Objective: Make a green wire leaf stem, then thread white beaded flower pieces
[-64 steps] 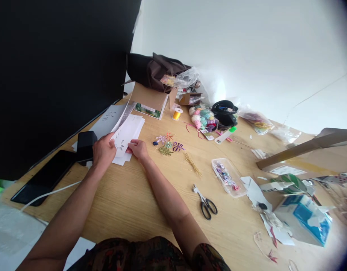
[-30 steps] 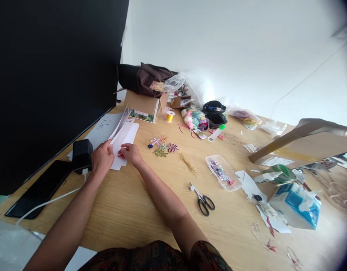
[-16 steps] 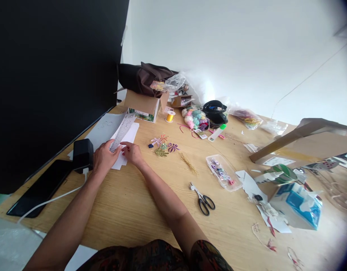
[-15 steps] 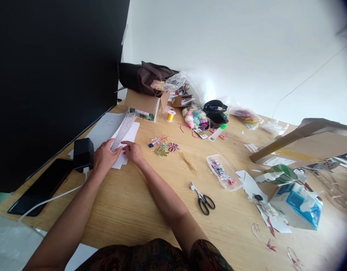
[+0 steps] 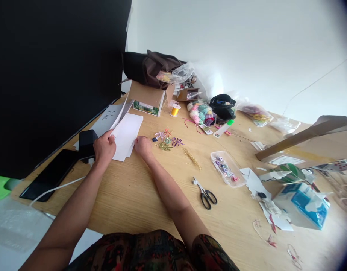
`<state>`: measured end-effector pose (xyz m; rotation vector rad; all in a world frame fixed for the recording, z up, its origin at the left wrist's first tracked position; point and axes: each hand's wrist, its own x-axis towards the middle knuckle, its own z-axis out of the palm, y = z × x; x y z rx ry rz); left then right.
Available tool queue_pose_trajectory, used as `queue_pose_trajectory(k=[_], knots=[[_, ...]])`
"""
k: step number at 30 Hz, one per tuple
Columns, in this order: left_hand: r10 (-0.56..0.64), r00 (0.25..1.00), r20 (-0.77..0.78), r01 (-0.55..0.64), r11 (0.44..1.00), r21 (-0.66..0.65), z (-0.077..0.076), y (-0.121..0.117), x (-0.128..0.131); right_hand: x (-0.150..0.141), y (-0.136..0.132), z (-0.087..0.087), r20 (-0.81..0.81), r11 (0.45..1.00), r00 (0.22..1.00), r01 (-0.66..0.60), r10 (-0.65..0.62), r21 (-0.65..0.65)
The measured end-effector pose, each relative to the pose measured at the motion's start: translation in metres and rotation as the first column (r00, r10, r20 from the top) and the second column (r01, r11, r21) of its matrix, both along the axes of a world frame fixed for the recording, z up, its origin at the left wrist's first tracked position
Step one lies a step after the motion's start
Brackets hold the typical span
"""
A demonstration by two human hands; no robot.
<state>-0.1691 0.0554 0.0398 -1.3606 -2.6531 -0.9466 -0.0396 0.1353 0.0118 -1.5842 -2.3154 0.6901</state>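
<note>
A stack of white paper sheets (image 5: 126,136) lies on the wooden table (image 5: 139,195) at the left. My left hand (image 5: 105,148) pinches the near left edge of the sheets and lifts several upper ones, which stand tilted up toward the dark screen. My right hand (image 5: 143,144) rests on the table at the stack's near right corner, fingers curled, touching the bottom sheet's edge. Small quilled paper flowers (image 5: 167,139) lie just right of my right hand.
A black adapter (image 5: 87,144) and a dark tablet (image 5: 50,174) sit left of my left hand. Scissors (image 5: 206,194), a clear tray of paper coils (image 5: 226,170), a cardboard box (image 5: 149,98), a yellow spool (image 5: 175,110) and a blue tissue box (image 5: 303,204) are spread around.
The patterned cut-out sheet that my left hand held up is turned back, and a plain white sheet lies on top. My right hand slid right, off the stack's edge.
</note>
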Motion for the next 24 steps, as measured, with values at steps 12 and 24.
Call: queue_pose_trajectory(k=[12, 24], knots=[[0.012, 0.999, 0.042, -0.013, 1.0, 0.014, -0.001, 0.002, -0.002, -0.01, -0.003, 0.001, -0.322, 0.955, 0.939, 0.026, -0.124, -0.294], [0.007, 0.996, 0.094, -0.011, 0.999, 0.042, 0.001, 0.001, -0.002, -0.022, -0.042, 0.009, -0.6, 0.549, 0.695, -0.345, -0.396, -0.762]])
